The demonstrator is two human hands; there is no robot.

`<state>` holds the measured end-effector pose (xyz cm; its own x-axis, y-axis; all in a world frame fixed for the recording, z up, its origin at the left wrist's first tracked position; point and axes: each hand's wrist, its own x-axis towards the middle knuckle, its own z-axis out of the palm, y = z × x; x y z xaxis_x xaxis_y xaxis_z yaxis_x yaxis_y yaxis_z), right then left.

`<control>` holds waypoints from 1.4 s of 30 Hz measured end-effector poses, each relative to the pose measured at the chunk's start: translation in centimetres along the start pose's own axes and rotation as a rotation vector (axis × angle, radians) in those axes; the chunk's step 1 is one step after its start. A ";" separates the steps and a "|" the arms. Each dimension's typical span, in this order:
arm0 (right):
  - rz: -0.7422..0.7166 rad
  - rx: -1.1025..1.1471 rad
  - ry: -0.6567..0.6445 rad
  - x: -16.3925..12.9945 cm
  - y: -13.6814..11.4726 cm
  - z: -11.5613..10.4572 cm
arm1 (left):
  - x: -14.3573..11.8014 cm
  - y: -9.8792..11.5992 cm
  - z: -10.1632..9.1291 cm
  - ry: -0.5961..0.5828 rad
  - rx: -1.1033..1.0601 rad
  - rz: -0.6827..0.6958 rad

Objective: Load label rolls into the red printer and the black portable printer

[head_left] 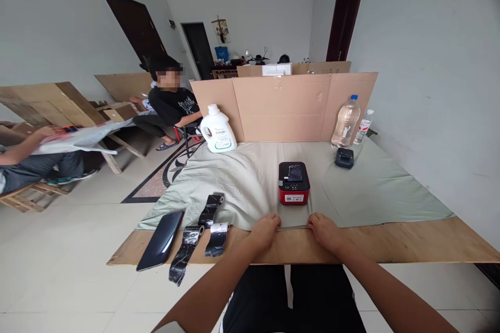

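Note:
A pale green-grey cloth (361,192) covers most of the wooden tabletop, wrinkled on its left side. My left hand (266,230) is closed on the cloth's front edge, fingers pinched together. A short way to the right, my right hand (323,230) pinches the same edge. Between and just beyond the hands stands a red and black box-shaped device (294,187), with a white label on its front and a dark glossy piece on top. Left of my left hand lie three partly unrolled rolls of black film (211,210), beside a black tablet or large phone (161,239).
A white detergent jug (219,132) stands at the back left, before a cardboard screen (281,109). At the back right are a large blue-capped bottle (346,122), a smaller bottle (364,127) and a small black device (344,158). Other people sit at the left.

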<state>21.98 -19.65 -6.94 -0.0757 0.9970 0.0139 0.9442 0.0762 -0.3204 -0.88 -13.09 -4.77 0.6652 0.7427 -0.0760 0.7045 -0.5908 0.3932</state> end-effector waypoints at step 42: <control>-0.067 0.885 0.655 11.7 0.6 -0.1 | 13.9 -2.5 -1.5 0.440 -1.401 -0.086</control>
<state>21.71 -7.90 -6.89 0.3137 0.8239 0.4720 0.3616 0.3559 -0.8617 6.25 -0.87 -5.42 0.3272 0.9444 0.0336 -0.2428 0.0497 0.9688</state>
